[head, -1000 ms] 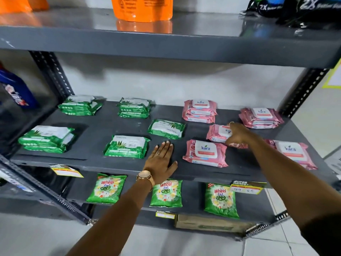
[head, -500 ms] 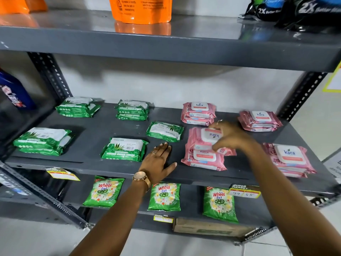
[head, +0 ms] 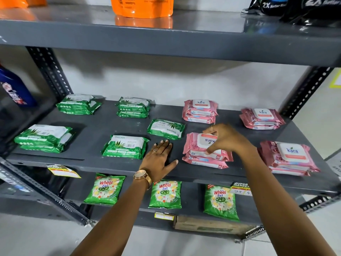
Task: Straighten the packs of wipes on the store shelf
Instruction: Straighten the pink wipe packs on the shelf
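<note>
Green and pink packs of wipes lie on the grey middle shelf [head: 96, 159]. My right hand [head: 224, 138] grips the top pink pack [head: 196, 144] of a front stack, thumb on its front edge, fingers over its white lid. That pack rests on another pink pack [head: 204, 162]. My left hand [head: 159, 159] lies flat and spread on the bare shelf, between a green pack [head: 125, 146] and the pink stack. A single green pack [head: 166, 128] lies askew behind it. Other stacks: green [head: 43, 138], green [head: 78, 104], green [head: 133, 107]; pink [head: 200, 111], pink [head: 262, 119], pink [head: 287, 157].
Green detergent pouches [head: 105, 189] hang below the shelf front, with price tags [head: 63, 170] on the edge. Orange pouches [head: 142, 6] and black packs [head: 295, 6] stand on the shelf above. A blue bottle [head: 14, 89] is at far left. Slotted uprights [head: 49, 71] frame the bay.
My right hand has carried a pink pack from further back right and set it onto the front pink pack, forming a stack. My left hand has stayed flat on the shelf.
</note>
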`<state>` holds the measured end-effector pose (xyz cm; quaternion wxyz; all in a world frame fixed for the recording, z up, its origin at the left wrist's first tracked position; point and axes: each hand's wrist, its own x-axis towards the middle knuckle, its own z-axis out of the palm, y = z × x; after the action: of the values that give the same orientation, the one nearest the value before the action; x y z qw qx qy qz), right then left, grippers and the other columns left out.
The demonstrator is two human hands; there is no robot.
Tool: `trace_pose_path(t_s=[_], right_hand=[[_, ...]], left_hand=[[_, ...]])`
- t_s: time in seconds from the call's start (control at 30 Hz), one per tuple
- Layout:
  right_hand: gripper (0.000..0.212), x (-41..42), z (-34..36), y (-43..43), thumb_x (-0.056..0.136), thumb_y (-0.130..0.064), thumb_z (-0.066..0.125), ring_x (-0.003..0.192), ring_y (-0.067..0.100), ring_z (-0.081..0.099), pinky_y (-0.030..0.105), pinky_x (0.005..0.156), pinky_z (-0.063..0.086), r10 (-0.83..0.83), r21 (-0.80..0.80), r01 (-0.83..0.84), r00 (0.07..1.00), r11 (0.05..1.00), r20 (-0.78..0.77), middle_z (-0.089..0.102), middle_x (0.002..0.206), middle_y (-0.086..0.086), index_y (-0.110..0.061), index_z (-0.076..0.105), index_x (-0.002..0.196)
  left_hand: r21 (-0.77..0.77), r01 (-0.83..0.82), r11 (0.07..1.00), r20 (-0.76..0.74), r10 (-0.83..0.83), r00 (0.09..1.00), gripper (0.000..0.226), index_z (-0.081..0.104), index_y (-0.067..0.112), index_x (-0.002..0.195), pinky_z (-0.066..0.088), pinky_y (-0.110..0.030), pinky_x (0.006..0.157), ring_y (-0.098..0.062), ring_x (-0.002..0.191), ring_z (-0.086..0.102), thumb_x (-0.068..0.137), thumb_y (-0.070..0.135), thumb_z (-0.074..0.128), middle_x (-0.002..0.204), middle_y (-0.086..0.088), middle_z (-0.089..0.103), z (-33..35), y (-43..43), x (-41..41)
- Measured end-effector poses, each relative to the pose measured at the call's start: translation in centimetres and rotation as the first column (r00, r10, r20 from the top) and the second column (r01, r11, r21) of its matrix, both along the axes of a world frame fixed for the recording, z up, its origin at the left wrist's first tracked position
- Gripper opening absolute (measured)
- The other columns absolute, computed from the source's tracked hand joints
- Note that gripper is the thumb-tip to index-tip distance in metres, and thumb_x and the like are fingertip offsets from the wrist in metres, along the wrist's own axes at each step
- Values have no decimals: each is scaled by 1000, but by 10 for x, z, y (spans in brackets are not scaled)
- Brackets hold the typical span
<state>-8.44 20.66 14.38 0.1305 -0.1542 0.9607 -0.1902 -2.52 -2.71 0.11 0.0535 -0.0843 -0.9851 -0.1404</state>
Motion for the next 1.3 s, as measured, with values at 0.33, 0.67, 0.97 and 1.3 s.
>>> trace_pose_path(t_s=[0.33,0.67,0.97,1.3], right_hand=[[75,20,-6,-13,78,-74,42,98,35,65,34,72,46,-252,199,338,898,920,-360,63,93,12,-5,60,101],[90,4,-2,7,78,14,51,150,19,-4,37,121,16,453,385,-413,891,825,-16,2,162,-10,-41,26,145],[90,-2,-5,2,71,-41,78,140,26,31,41,112,32,190,164,-194,981,967,42,33,154,6,-18,32,145],[94,20,-24,-2,78,-57,62,145,32,22,53,118,22,113,181,-96,990,979,-84,24,159,8,-18,17,151]], left_hand=[[-16,-9,1000,-6,9,1000,78,15,17,147,7,-38,119,-18,145,8,84,63,20,157,-4,16,0,1,0],[-29,-10,1000,-10,10,1000,79,16,17,147,7,-38,119,-20,144,9,83,64,17,157,-5,17,-1,1,0],[-43,-5,999,-12,5,1000,80,14,15,147,5,-38,119,-20,145,6,83,64,13,158,-6,15,0,2,1],[-77,-10,997,-12,9,1000,80,10,15,147,2,-40,120,-17,145,2,84,63,10,158,-6,12,-2,3,0]])
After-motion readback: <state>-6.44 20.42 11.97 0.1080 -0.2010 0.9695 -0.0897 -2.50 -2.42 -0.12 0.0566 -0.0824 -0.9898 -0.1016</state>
